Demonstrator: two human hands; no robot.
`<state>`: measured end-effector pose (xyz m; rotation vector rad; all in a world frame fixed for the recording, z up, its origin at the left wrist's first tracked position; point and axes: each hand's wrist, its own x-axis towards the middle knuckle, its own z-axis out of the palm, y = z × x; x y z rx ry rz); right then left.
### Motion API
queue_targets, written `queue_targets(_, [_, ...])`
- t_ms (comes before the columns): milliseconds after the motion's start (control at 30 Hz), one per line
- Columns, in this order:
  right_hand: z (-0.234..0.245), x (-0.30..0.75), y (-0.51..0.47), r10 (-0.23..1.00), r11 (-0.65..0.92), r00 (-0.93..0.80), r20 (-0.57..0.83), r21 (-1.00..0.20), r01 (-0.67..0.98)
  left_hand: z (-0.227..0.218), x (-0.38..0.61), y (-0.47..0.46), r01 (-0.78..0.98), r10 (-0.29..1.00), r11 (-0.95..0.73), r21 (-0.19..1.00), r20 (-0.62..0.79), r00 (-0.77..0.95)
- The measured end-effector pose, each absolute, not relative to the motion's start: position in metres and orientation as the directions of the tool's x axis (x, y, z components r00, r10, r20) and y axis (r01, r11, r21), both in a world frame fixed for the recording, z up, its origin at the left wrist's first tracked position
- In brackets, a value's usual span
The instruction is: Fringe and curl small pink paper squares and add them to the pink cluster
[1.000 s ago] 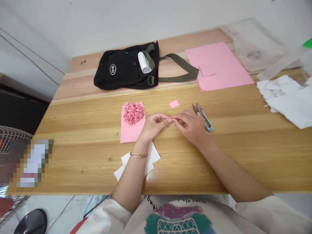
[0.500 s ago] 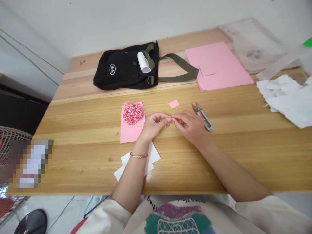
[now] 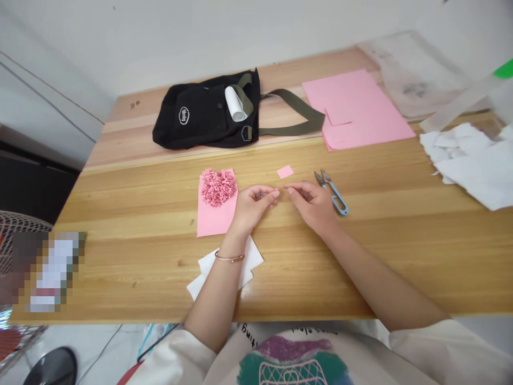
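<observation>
My left hand [image 3: 253, 206] rests on the wooden table [image 3: 380, 240] with its fingertips pinched on a tiny pink paper piece. My right hand [image 3: 312, 204] lies just to its right, fingers curled, a small gap now between the two hands. A pink card [image 3: 214, 214] left of my left hand carries a heap of small pink paper rolls [image 3: 218, 185]. A small pink paper square [image 3: 285, 171] lies beyond my hands. Blue thread snips [image 3: 332, 192] lie right of my right hand.
A black bag [image 3: 208, 111] with a white roll [image 3: 235, 104] and green strap lies at the back. Pink sheets [image 3: 356, 109] sit back right, white papers [image 3: 476, 160] at the right edge, white scraps [image 3: 248, 262] under my left wrist. A fan stands at the lower left.
My hands were pinched together on the tiny pink piece; now the right hand has drawn slightly away and the piece stays at the left fingertips.
</observation>
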<state>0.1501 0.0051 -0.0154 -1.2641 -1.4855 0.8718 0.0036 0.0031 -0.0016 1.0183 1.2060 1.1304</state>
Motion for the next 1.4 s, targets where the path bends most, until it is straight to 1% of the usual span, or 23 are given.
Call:
queue_targets(133, [-0.011,0.148,0.004,0.992,0.126,0.001,0.129,-0.973,0.195,-0.003,0.006,0.003,-0.056,0.989,0.148,0.987,-0.149,-0.012])
queue_targets(300, [-0.007,0.146,0.002,0.997,0.071,-0.050,0.066,-0.991,0.110,-0.004,0.006,0.002,-0.019,0.990,0.143,0.990,-0.143,-0.008])
queue_targets(467, [-0.007,0.145,0.001,0.996,0.062,-0.070,0.055,-0.993,0.102,-0.004,0.006,0.002,-0.012,0.990,0.138,0.990,-0.138,-0.005])
queue_targets(533, [-0.007,0.146,0.000,0.994,0.082,-0.080,0.073,-0.990,0.117,-0.004,0.006,0.003,-0.018,0.990,0.144,0.989,-0.144,-0.005])
queue_targets(600, [-0.008,0.146,0.000,0.988,0.137,-0.088,0.125,-0.978,0.157,-0.004,0.006,0.003,-0.030,0.989,0.150,0.988,-0.150,-0.009])
queue_targets(733, [-0.009,0.147,0.000,0.955,0.296,-0.117,0.272,-0.902,0.315,-0.002,0.007,0.003,-0.041,0.988,0.153,0.987,-0.154,-0.019])
queue_targets(833, [-0.010,0.146,0.000,0.944,0.330,-0.101,0.315,-0.877,0.348,0.000,0.007,0.002,-0.027,0.985,0.169,0.985,-0.169,-0.016])
queue_targets(900, [-0.012,0.146,0.001,0.956,0.292,-0.079,0.282,-0.904,0.312,0.001,0.007,0.002,-0.028,0.984,0.176,0.984,-0.177,-0.013])
queue_targets(1000, [-0.015,0.147,0.004,0.984,0.174,-0.057,0.166,-0.965,0.195,0.000,0.008,0.002,-0.028,0.983,0.185,0.982,-0.185,-0.013])
queue_targets(1067, [-0.016,0.148,0.005,0.992,0.113,-0.062,0.106,-0.987,0.118,-0.001,0.008,0.002,-0.025,0.983,0.184,0.983,-0.184,0.001])
queue_targets(1133, [-0.017,0.149,0.006,0.994,0.086,-0.076,0.081,-0.994,0.070,-0.002,0.009,0.002,-0.027,0.985,0.173,0.984,-0.173,0.020])
queue_targets(1400, [-0.017,0.147,0.007,0.994,0.075,-0.085,0.068,-0.994,0.083,-0.006,0.014,0.001,0.041,0.992,0.121,0.992,-0.122,0.014])
